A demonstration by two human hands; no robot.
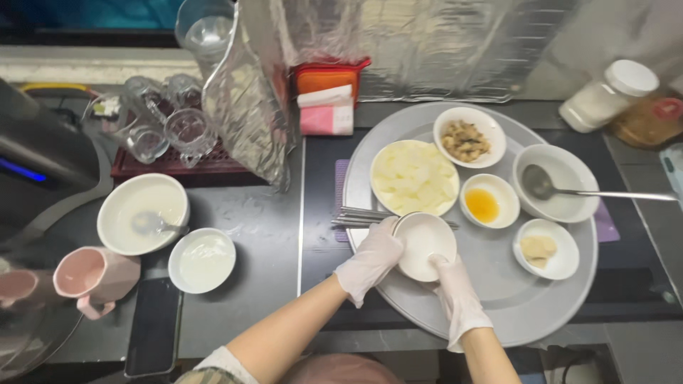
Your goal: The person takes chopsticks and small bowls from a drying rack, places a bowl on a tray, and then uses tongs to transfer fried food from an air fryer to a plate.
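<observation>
Near the front edge of the counter (270, 235), on the near rim of a large round grey tray (526, 306), both gloved hands close around a small white bowl (425, 245). The left hand (371, 259) cups its left side with fingers curled round the rim; the right hand (455, 291) grips its near right edge from below. The bowl looks tilted toward the camera.

The gloves look thin and could be slick, so the bowl may slip and knock the metal chopsticks (363, 217) lying just beside it, or chip against the plate of pale slices (414, 176). A careless sweep to the right could upset the dish of orange sauce (484, 205) or catch the spoon (597, 192) whose handle juts past the tray's right edge. The tray itself overhangs the front edge of the counter a little, so a heavy press there might tip it.

The counter is dark and smooth, crowded on its left half by a white bowl with a spoon (142, 213), a smaller bowl (202, 259), a pink mug (96, 277) and a dark phone (153, 327). Crinkled foil (427, 43) lines the back wall, and glass cups (167, 121) sit on a red rack at the back left.
</observation>
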